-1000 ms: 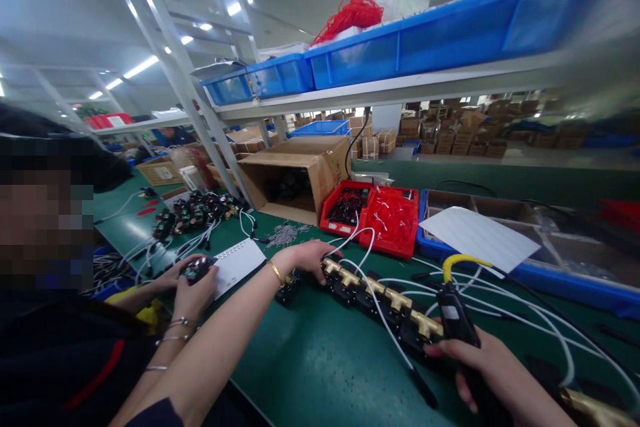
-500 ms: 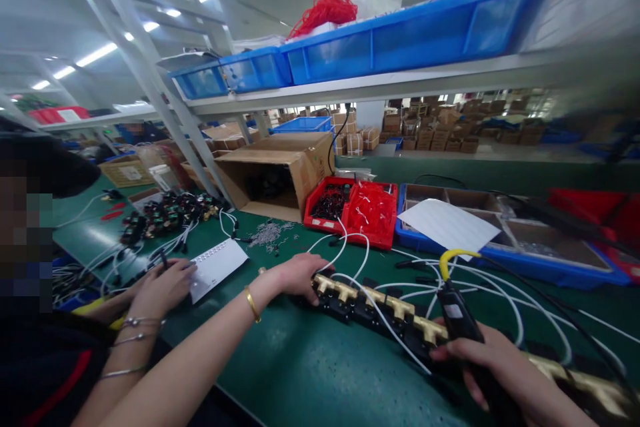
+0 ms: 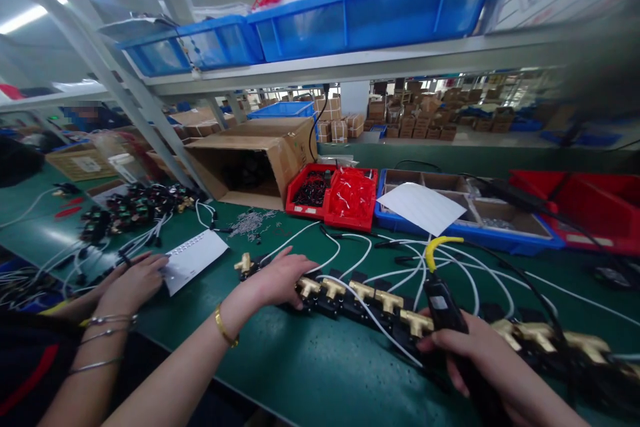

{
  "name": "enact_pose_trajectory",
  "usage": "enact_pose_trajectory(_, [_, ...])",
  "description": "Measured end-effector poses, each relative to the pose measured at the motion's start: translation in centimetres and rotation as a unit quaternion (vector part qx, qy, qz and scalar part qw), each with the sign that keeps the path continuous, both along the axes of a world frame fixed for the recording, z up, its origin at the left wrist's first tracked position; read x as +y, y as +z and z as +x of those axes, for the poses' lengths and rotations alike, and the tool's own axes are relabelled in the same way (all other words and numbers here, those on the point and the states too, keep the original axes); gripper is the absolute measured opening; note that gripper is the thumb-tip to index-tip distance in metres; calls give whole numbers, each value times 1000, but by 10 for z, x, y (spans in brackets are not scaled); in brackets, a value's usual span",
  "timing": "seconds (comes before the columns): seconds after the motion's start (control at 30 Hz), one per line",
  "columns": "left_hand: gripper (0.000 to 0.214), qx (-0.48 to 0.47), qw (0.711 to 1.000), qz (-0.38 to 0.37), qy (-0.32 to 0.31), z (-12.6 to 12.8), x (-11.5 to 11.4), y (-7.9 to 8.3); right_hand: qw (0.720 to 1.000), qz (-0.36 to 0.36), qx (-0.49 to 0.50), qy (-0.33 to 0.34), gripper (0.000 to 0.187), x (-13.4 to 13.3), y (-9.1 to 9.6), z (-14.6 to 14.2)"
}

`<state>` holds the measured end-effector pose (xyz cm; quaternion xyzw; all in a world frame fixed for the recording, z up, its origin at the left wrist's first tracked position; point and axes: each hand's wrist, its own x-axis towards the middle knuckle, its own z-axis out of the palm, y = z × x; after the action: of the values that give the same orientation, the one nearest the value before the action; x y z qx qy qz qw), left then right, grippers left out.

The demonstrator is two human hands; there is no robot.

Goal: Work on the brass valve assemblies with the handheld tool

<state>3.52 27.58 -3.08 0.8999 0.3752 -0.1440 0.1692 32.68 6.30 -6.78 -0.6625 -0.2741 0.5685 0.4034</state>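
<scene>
My left hand (image 3: pixel 281 278), a gold bangle on its wrist, is closed over the left part of a row of black valves with brass T-fittings (image 3: pixel 365 290). Its fingers curl around one valve, and the hand hides most of it. A brass fitting (image 3: pixel 245 263) shows just left of the hand. My right hand (image 3: pixel 480 353) grips a black corded electric screwdriver (image 3: pixel 445 307) with a yellow curved cord sleeve (image 3: pixel 437 250) at its top. The tool stands near-upright over the row; its lower end is hidden. White cables (image 3: pixel 367 310) loop over and behind the valves.
At the left a co-worker's hand (image 3: pixel 140 277) rests by a white spiral notepad (image 3: pixel 195 260). Small grey parts (image 3: pixel 250 221) lie scattered before a cardboard box (image 3: pixel 280 173). Red bins (image 3: pixel 350 217), a blue divided tray (image 3: pixel 505 237) and a shelf (image 3: pixel 360 67) stand behind.
The whole view has shifted, so most things sit further left. My left hand stays on the row with its fingers slightly raised; the right still holds the screwdriver.
</scene>
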Motion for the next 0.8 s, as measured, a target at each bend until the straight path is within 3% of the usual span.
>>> enact_pose_trajectory(0.13, [83,0,1000,19,9,0,-2,-3,1000,19,-7,-15,56,1,-2,0])
enact_pose_trajectory(0.27, [104,0,998,51,29,-7,-9,-2,999,32,4,-3,65,-2,0,4])
enact_pose_trajectory(0.33, [109,-20,993,102,61,-6,-22,0,999,35,10,-5,68,-5,0,6])
enact_pose_trajectory(0.4, [98,-95,974,187,88,4,-45,-3,999,36,13,-17,64,-7,0,9])
enact_pose_trajectory(0.5, [46,-280,921,270,-8,37,-90,-20,998,47,11,-32,55,-11,6,11])
enact_pose_trajectory(0.57, [24,-398,864,295,-90,66,-120,-38,998,57,1,-36,53,-14,15,13])
enact_pose_trajectory(0.67, [28,-446,821,331,-132,105,-148,-66,997,62,-18,-51,53,-22,34,21])
enact_pose_trajectory(0.8, [34,-448,803,358,-162,131,-151,-84,994,67,-39,-83,56,-34,52,48])
